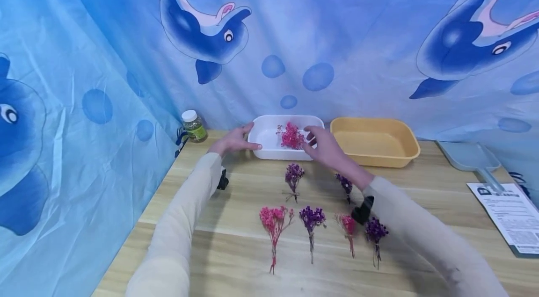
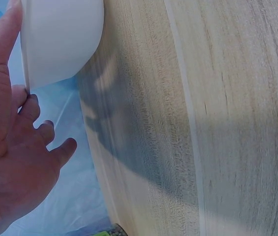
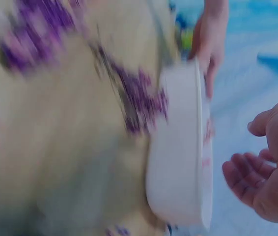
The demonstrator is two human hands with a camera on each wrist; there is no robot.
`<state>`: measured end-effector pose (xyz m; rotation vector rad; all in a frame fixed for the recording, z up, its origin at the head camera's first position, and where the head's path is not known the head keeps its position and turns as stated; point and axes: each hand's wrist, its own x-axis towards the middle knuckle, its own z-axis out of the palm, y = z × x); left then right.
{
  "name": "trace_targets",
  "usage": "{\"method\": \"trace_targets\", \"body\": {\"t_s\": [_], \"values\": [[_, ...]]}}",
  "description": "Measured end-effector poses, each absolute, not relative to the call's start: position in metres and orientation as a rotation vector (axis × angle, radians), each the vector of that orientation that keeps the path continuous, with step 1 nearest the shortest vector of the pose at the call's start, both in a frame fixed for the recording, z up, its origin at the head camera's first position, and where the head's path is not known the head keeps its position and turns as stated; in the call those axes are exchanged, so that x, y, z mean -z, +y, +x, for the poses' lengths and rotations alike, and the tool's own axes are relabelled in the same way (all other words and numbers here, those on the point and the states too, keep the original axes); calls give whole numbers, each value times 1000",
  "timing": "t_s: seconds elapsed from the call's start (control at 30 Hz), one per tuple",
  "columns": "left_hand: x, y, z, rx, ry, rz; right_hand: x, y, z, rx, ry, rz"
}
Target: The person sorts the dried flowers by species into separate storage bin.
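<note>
A white plastic basin (image 1: 269, 153) stands at the back of the table, a pink dried flower bunch (image 1: 291, 137) lying inside it. My left hand (image 1: 236, 141) holds the basin's left end by the rim, thumb along the near side; in the left wrist view, fingertips meet the rim's edge. Over the basin's right end hovers my right hand (image 1: 323, 146), its fingers loosely bent and nothing between them, as the right wrist view also shows. Nearest to it on the table are a purple bunch (image 1: 294, 175) and another purple bunch (image 1: 345, 185) beside the right forearm.
Pink bunches (image 1: 274, 222) and purple bunches (image 1: 312, 218) lie in a row nearer me. A yellow basin (image 1: 375, 159) sits right of the white one, then a dustpan (image 1: 469, 155) and a clipboard with paper (image 1: 509, 215). A lidded jar (image 1: 194, 126) stands at back left.
</note>
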<state>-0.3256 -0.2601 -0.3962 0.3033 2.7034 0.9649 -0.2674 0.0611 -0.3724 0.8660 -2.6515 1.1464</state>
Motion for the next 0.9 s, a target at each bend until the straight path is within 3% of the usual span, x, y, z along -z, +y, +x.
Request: {"method": "trace_targets", "body": {"t_s": [0.47, 0.9], "values": [[393, -260, -324, -962, 2701, 286, 392, 34, -130, -1290, -2767, 979], [393, -259, -323, -946, 2699, 248, 419, 21, -88, -1113, -2755, 981]]}}
